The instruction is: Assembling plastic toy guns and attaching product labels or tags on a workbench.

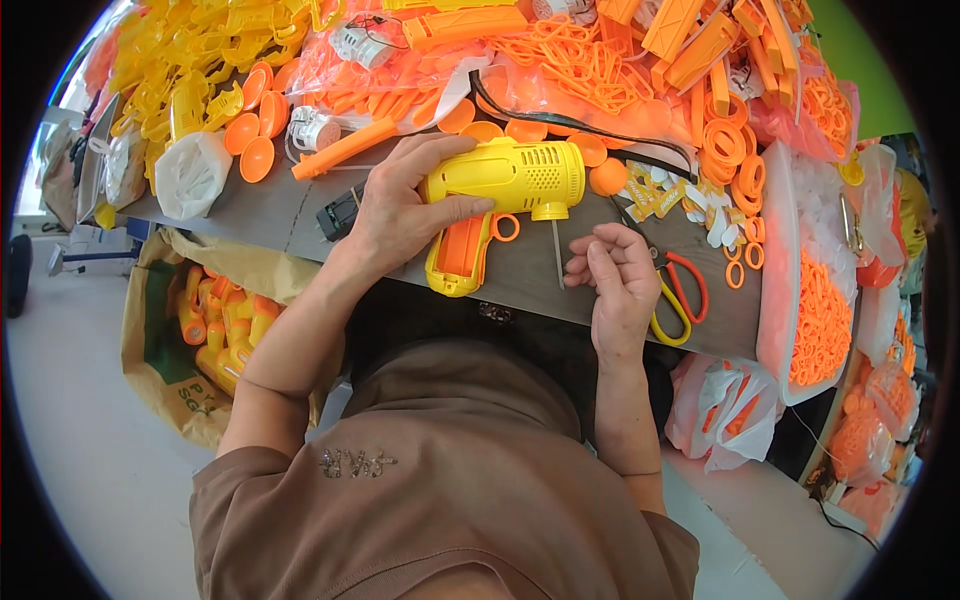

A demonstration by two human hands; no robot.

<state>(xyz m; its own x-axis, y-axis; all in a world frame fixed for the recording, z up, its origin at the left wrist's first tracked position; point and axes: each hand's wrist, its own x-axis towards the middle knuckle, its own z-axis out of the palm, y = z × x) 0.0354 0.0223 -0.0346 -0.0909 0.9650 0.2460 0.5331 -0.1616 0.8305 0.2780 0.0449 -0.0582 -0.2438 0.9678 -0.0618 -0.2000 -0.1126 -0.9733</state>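
Bare table strip (255,215) left of toy gun (505,190), scissors (680,295) right, parts heap (600,60) behind

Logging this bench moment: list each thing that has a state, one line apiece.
Yellow toy gun: lying on its side on the table, held down.
Left hand: gripping the toy gun's rear.
Right hand: fingers curled, pinching something too small to tell.
Thin rod: lying flat below the gun.
Scissors: lying on the table, blades hidden.
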